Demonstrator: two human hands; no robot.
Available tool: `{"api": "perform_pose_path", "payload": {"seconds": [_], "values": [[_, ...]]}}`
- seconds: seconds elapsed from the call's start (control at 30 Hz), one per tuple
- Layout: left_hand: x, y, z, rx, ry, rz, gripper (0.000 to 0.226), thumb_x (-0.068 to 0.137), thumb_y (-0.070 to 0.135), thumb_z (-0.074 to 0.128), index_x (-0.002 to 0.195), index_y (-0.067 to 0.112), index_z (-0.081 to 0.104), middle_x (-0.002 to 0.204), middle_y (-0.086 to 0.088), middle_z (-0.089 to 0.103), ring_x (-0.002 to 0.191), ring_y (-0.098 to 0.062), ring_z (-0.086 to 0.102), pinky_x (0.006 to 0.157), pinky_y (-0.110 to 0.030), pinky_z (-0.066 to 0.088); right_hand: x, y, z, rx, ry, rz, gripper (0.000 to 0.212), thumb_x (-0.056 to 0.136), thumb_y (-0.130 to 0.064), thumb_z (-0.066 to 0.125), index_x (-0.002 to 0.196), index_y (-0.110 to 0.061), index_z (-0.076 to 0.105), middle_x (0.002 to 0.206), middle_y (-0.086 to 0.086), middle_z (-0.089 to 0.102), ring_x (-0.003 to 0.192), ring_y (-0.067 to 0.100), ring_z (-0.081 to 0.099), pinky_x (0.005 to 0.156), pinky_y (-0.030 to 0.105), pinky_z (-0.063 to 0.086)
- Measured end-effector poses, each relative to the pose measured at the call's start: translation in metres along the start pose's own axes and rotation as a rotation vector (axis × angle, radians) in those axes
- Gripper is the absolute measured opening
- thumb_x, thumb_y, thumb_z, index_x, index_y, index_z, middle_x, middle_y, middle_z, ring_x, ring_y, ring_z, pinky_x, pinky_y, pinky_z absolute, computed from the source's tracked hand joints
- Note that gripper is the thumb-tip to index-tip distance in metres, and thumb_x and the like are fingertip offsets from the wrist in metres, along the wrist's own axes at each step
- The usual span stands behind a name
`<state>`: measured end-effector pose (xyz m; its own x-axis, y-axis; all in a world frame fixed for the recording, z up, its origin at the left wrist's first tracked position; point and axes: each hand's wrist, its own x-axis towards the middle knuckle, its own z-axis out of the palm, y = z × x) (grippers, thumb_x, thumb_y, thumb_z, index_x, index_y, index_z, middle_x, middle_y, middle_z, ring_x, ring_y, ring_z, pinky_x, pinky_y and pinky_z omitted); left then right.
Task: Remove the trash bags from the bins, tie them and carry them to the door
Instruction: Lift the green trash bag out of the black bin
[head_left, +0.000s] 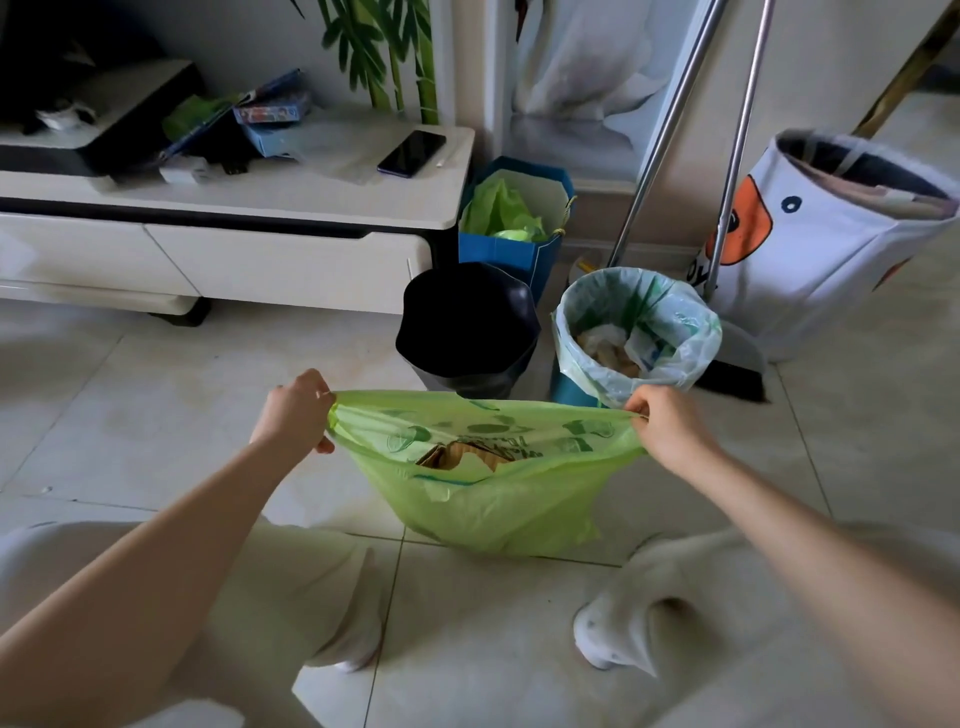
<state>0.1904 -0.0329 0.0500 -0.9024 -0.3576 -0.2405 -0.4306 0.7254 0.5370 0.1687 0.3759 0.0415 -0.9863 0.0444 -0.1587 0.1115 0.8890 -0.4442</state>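
I am holding the green trash bag open between my two hands, and it is sitting on the tiled floor.

My left hand is pinching the left end of the bag's rim with curled fingers, and my right hand is gripping the right end in the same way. The rim is stretching in a nearly level line from left to right between the hands, so the long axis is lying across my view, and the mouth is pointing upward. Brown paper-like trash is showing inside. Behind the bag, the black bin is standing without a liner, and just beside it the blue bin is carrying a pale bag with trash.
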Motion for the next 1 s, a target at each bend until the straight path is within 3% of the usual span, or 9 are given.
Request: {"api": "perform_pose_path", "payload": {"seconds": [0.07, 0.2, 0.27, 0.37, 0.53, 0.63, 0.73, 0.83, 1.0], "values": [[0.004, 0.000, -0.008, -0.033, 0.046, 0.014, 0.009, 0.095, 0.013, 0.050, 0.095, 0.006, 0.056, 0.065, -0.019, 0.069, 0.043, -0.025, 0.067, 0.061, -0.039, 0.060, 0.002, -0.001, -0.003, 0.044, 0.038, -0.017, 0.011, 0.083, -0.001, 0.062, 0.089, -0.007, 0.069, 0.091, 0.010, 0.071, 0.083, 0.027, 0.063, 0.074, 0.031, 0.047], [0.015, 0.000, -0.021, -0.123, 0.138, -0.025, 0.009, 0.093, 0.008, 0.054, 0.094, 0.001, 0.060, 0.078, -0.019, 0.068, 0.030, -0.007, 0.058, 0.036, -0.014, 0.047, 0.011, -0.010, -0.003, 0.131, 0.006, -0.030, 0.009, 0.082, -0.007, 0.066, 0.088, -0.013, 0.069, 0.088, 0.005, 0.068, 0.083, 0.023, 0.063, 0.075, 0.029, 0.047], [0.023, -0.002, -0.025, -0.169, 0.175, -0.057, 0.010, 0.093, 0.007, 0.054, 0.096, 0.001, 0.061, 0.079, -0.020, 0.066, 0.028, -0.005, 0.056, 0.033, -0.010, 0.043, 0.017, -0.018, -0.002, 0.161, -0.003, -0.033, 0.008, 0.083, -0.008, 0.066, 0.085, -0.015, 0.069, 0.085, 0.002, 0.066, 0.082, 0.021, 0.063, 0.073, 0.028, 0.046], [0.038, -0.005, -0.030, -0.200, 0.221, -0.104, 0.015, 0.093, 0.007, 0.051, 0.099, 0.001, 0.063, 0.081, -0.022, 0.067, 0.031, -0.011, 0.059, 0.035, -0.014, 0.048, 0.028, -0.031, 0.001, 0.176, 0.005, -0.031, 0.010, 0.084, -0.008, 0.066, 0.091, -0.011, 0.071, 0.084, -0.001, 0.063, 0.080, 0.017, 0.059, 0.074, 0.026, 0.045], [0.055, -0.002, -0.031, -0.228, 0.270, -0.163, 0.020, 0.093, 0.006, 0.047, 0.102, 0.000, 0.063, 0.095, -0.026, 0.065, 0.067, -0.039, 0.067, 0.040, -0.021, 0.053, 0.047, -0.044, 0.007, 0.240, -0.004, -0.018, 0.010, 0.085, -0.011, 0.067, 0.093, -0.012, 0.073, 0.086, 0.000, 0.067, 0.081, 0.019, 0.063, 0.080, 0.031, 0.052], [0.060, -0.001, -0.028, -0.141, 0.214, -0.132, 0.026, 0.088, 0.003, 0.044, 0.103, 0.002, 0.066, 0.085, -0.022, 0.067, 0.075, -0.039, 0.070, 0.072, -0.039, 0.060, 0.056, -0.043, 0.011, 0.257, -0.043, -0.014, 0.011, 0.085, -0.013, 0.067, 0.095, -0.012, 0.073, 0.093, 0.004, 0.073, 0.085, 0.021, 0.067, 0.086, 0.039, 0.056], [0.063, 0.007, -0.024, 0.056, 0.219, -0.022, 0.033, 0.083, 0.001, 0.049, 0.109, 0.005, 0.068, 0.108, -0.025, 0.063, 0.098, -0.042, 0.060, 0.086, -0.042, 0.051, 0.063, -0.040, 0.010, 0.217, -0.065, -0.018, 0.015, 0.086, -0.012, 0.065, 0.100, -0.013, 0.072, 0.098, 0.002, 0.072, 0.086, 0.017, 0.066, 0.089, 0.034, 0.053], [0.065, 0.019, -0.021, 0.268, 0.235, 0.071, 0.034, 0.086, 0.009, 0.055, 0.118, 0.011, 0.065, 0.125, -0.018, 0.052, 0.110, -0.040, 0.053, 0.084, -0.044, 0.047, 0.067, -0.034, 0.002, 0.200, -0.120, -0.016, 0.017, 0.086, -0.014, 0.064, 0.102, -0.017, 0.070, 0.092, -0.004, 0.067, 0.087, 0.012, 0.061, 0.084, 0.025, 0.045], [0.074, 0.055, -0.006, 0.477, 0.231, 0.186, 0.021, 0.080, 0.006, 0.054, 0.097, 0.005, 0.068, 0.110, -0.015, 0.062, 0.106, -0.035, 0.053, 0.071, -0.039, 0.046, 0.078, -0.012, -0.021, 0.202, -0.170, 0.026, 0.009, 0.087, -0.018, 0.063, 0.089, -0.020, 0.071, 0.082, -0.010, 0.064, 0.090, 0.017, 0.063, 0.089, 0.037, 0.053]]}}
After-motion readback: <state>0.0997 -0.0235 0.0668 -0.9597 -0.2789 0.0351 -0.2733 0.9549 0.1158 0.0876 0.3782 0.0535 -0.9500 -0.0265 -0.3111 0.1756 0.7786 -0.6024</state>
